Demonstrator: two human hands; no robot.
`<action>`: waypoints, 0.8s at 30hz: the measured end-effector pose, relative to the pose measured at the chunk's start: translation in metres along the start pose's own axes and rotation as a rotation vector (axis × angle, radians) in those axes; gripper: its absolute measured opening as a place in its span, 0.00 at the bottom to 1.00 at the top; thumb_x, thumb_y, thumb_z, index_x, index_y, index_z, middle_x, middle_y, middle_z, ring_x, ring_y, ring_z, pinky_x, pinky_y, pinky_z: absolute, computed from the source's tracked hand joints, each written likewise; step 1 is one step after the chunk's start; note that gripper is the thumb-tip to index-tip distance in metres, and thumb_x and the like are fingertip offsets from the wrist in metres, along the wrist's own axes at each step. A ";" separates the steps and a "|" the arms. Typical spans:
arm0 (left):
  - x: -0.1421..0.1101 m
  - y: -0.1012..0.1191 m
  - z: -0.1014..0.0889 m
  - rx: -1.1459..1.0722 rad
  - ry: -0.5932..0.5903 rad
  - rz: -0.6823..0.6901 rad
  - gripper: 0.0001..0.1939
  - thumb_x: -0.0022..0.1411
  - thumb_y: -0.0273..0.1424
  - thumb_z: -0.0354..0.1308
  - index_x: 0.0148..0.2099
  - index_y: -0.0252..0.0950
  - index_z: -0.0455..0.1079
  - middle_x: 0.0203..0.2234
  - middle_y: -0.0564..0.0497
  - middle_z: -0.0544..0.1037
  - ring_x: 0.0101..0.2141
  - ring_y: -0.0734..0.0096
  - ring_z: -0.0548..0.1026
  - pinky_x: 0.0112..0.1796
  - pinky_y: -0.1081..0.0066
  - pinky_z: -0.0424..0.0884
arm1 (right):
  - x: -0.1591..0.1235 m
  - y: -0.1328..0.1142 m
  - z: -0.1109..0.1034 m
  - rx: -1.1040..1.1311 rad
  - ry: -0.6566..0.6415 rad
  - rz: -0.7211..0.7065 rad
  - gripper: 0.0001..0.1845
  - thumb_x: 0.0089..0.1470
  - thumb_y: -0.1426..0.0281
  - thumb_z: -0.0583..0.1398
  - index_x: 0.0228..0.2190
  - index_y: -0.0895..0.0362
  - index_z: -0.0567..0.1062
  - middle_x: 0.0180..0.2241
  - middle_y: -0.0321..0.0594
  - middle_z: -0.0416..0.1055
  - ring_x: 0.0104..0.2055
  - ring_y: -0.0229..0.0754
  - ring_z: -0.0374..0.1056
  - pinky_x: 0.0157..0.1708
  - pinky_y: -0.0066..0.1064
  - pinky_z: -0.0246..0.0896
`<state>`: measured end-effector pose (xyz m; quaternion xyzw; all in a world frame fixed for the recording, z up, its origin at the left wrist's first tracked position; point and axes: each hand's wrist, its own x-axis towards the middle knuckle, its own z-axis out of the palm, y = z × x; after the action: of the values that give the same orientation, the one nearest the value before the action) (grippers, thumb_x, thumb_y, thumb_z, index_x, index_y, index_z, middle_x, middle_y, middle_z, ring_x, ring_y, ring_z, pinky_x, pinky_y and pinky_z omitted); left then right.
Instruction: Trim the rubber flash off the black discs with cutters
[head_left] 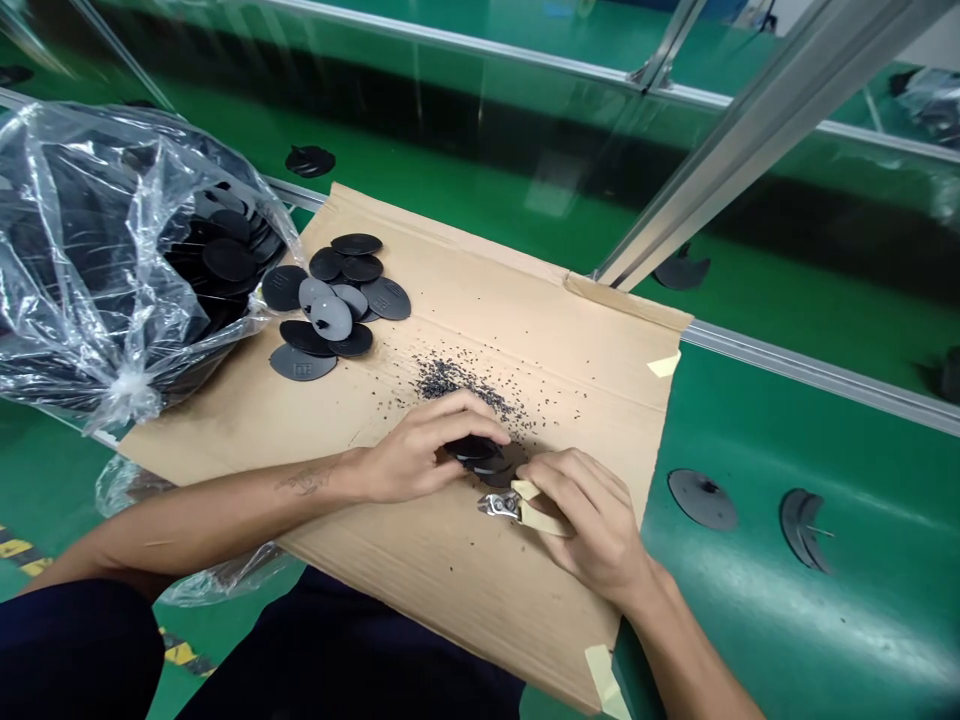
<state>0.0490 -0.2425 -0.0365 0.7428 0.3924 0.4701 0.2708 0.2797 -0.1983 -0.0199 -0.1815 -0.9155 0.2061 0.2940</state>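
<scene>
On a cardboard sheet (525, 340) laid over a green table (862, 620), a clear plastic bag (90, 250) of black discs sits at far left, beside a loose heap of grey-black discs (337, 300) and a scatter of black granules (450, 380). The left hand (412, 450) grips a few discs (476, 460). Close beside it, the right hand (585, 520) clamps small metal cutters (499, 506) with taped handles, their head just below those discs. Two more discs (702, 499) lie on the table at right.
</scene>
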 end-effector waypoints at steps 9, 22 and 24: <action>0.003 -0.001 -0.003 -0.281 -0.031 -0.136 0.09 0.64 0.18 0.57 0.42 0.35 0.74 0.40 0.47 0.75 0.42 0.71 0.76 0.45 0.69 0.75 | -0.002 0.013 -0.012 -0.119 0.111 0.068 0.15 0.60 0.75 0.60 0.49 0.56 0.70 0.39 0.47 0.75 0.38 0.45 0.71 0.34 0.36 0.67; 0.005 0.003 -0.007 -0.499 -0.108 -0.225 0.05 0.62 0.20 0.61 0.38 0.34 0.69 0.40 0.46 0.75 0.43 0.69 0.75 0.45 0.69 0.73 | -0.002 0.015 -0.010 -0.329 0.015 0.032 0.08 0.64 0.72 0.59 0.46 0.58 0.72 0.36 0.43 0.76 0.34 0.42 0.67 0.32 0.34 0.58; 0.005 0.002 -0.007 -0.521 -0.106 -0.230 0.05 0.61 0.21 0.62 0.38 0.34 0.70 0.40 0.46 0.75 0.43 0.69 0.76 0.45 0.70 0.73 | -0.002 0.015 -0.010 -0.335 0.016 0.028 0.08 0.64 0.72 0.60 0.45 0.58 0.73 0.36 0.43 0.77 0.34 0.41 0.67 0.32 0.33 0.59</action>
<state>0.0446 -0.2393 -0.0293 0.6222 0.3255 0.4819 0.5241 0.2909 -0.1838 -0.0210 -0.2423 -0.9320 0.0531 0.2642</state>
